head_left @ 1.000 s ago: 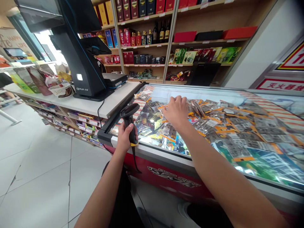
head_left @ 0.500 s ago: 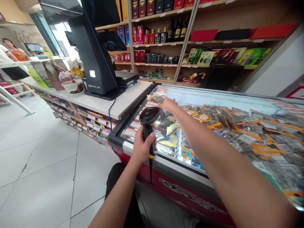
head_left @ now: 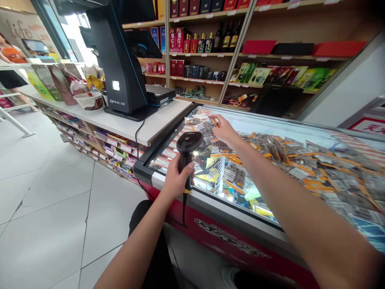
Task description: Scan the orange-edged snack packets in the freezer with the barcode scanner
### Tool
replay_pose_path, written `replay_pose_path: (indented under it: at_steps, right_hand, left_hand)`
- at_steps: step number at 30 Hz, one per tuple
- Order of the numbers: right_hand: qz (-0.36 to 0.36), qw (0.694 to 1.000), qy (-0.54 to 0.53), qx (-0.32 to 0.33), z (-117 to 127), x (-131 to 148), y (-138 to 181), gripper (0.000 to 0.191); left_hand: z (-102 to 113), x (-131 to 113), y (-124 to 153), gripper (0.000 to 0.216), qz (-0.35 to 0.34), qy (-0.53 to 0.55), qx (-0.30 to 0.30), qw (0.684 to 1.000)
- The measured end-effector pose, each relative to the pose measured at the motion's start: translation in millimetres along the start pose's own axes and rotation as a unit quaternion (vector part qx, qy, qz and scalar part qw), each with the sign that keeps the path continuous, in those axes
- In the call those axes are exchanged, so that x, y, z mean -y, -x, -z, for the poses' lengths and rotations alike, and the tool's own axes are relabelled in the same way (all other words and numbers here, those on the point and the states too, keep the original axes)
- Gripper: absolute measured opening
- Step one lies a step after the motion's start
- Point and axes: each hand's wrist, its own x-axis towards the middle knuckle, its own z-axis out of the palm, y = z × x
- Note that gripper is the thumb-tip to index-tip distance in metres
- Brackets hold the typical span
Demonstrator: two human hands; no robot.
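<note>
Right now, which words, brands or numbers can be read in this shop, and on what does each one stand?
"QIHUA": black till stand.
"life", "HAPPY LIFE": wall poster.
Too blurred or small: shelf price tags, freezer front lettering, packet labels, red sign.

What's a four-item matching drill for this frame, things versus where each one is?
Things
1. barcode scanner
2. right hand
3. bowl
4. dark bottles

Places
A. on the wall shelf
B. gripped in the left hand
C. on the white counter, left of the checkout terminal
D. touching packets on the freezer top

Pairs: 1-B, 2-D, 3-C, 4-A
</note>
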Motion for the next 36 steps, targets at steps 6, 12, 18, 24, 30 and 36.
replay_pose_path:
  at_steps: [6,12,18,24,30,36]
  right_hand:
    - [0.096,0.995,0.022,-0.011,18.9,-2.2,53.7,0.052]
    - [0.106,0.994,-0.011,0.034,27.5,-9.0,59.7,0.07]
    - [0.106,0.993,-0.007,0.043,28.1,-13.8,54.0,0.042]
    - [0.12,0.991,-0.011,0.061,27.2,-22.0,52.8,0.046]
    - [0.108,0.992,0.012,0.065,29.6,-14.4,54.9,0.043]
    - [0.095,0.975,0.179,0.095,32.0,-8.0,62.1,0.029]
  left_hand:
    - [7.3,-0.9,-3.6,0.036,0.031,0.009,0.065,0.997]
    - [13.5,-2.6,-4.6,0.037,0.074,0.033,0.116,0.99]
    - [11.0,-5.5,-6.0,0.04,0.084,0.03,0.097,0.991]
    - [10.3,-8.9,-7.1,0.041,0.08,0.022,0.122,0.989]
    - [11.2,-8.1,-6.5,0.036,0.075,0.02,0.132,0.988]
    - [6.4,-1.3,-4.7,0.033,0.035,0.017,0.009,0.999]
